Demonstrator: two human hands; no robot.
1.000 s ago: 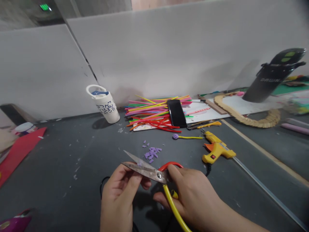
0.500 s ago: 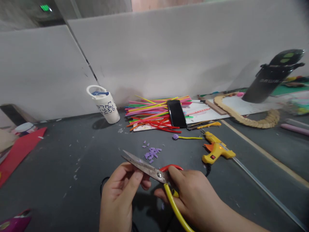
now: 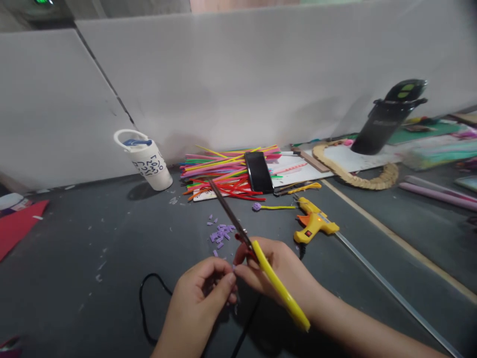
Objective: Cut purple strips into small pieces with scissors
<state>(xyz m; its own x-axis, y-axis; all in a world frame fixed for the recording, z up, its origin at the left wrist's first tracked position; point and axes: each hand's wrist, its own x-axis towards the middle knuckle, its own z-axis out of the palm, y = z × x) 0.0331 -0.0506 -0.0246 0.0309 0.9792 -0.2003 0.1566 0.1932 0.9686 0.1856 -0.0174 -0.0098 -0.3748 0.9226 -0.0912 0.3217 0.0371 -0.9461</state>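
Observation:
In my right hand is a pair of scissors with a red-and-yellow handle, the blades closed together and pointing up and away. My left hand is closed in a pinch, its fingertips meeting those of my right hand around a tiny purple bit, mostly hidden. Just beyond my hands, a small heap of cut purple pieces lies on the dark table. Farther back rests a yellow stem with a purple knobbly head, close to the tip of a yellow hot glue gun.
Colourful craft sticks lie in a pile at the back, under a black phone. A white cup stands left of them. On the right are a black bottle and a curved tan strip. A black cord loops at left.
The scissors have swung upright, away from my left hand's fingertips, and their blades have closed. My right fingertips have come to my left ones. The view has shifted a little to the right.

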